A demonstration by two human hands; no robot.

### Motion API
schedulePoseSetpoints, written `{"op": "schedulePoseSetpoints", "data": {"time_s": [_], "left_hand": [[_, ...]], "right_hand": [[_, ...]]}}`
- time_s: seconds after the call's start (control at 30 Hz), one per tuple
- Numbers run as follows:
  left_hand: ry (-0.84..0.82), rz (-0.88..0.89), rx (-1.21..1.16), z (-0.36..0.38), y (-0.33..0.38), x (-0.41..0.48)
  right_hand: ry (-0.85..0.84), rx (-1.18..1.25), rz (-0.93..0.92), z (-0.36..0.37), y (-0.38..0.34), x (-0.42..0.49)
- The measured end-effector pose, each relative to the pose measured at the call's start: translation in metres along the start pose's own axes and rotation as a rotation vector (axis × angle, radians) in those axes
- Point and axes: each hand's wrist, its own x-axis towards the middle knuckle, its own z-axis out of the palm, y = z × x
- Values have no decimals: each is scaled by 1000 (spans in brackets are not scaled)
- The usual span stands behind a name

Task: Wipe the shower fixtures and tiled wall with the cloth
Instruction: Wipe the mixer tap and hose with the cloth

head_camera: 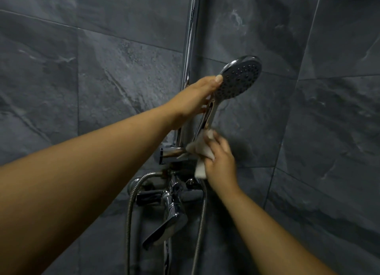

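While L-hand (195,99) on showerhead (239,77), cloth (200,169) R-hand (222,161).

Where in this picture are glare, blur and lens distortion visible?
Head view: dim overall; glare streaks the vertical chrome riser pipe; the right hand and crumpled white cloth are motion-blurred; the round chrome shower head looks sharp; the wide lens bows the pipe and the grout lines of the dark grey tiled wall.

1. Hand shower (239,77): chrome, with a round head whose dark nozzle face is turned outward. Its handle slants down beside the upright riser rail (192,27).
2. Cloth (200,161): white and crumpled, touching the handle's lower end, just above the chrome mixer tap (168,217).
3. Tiled wall (102,68): large dark grey, stone-patterned tiles.
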Motion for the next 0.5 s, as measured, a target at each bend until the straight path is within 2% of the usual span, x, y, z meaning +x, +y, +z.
{"op": "schedulePoseSetpoints", "data": {"time_s": [0.1, 0.17, 0.3, 0.4, 0.5], "left_hand": [[-15, 1, 55, 2, -1, -3], [17, 28, 111, -2, -6, -13], [342, 49, 233, -22, -34, -55], [553, -113, 288, -34, -76, -96], [607, -289, 326, -28, -117, -126]], "right_hand": [[-152, -39, 81, -7, 17, -17], [-168, 82, 189, -14, 17, -27], [-66, 359, 327, -27, 11, -52], [-49, 403, 300, -16, 0, -67], [-146, 230, 172, 16, -17, -73]]}}
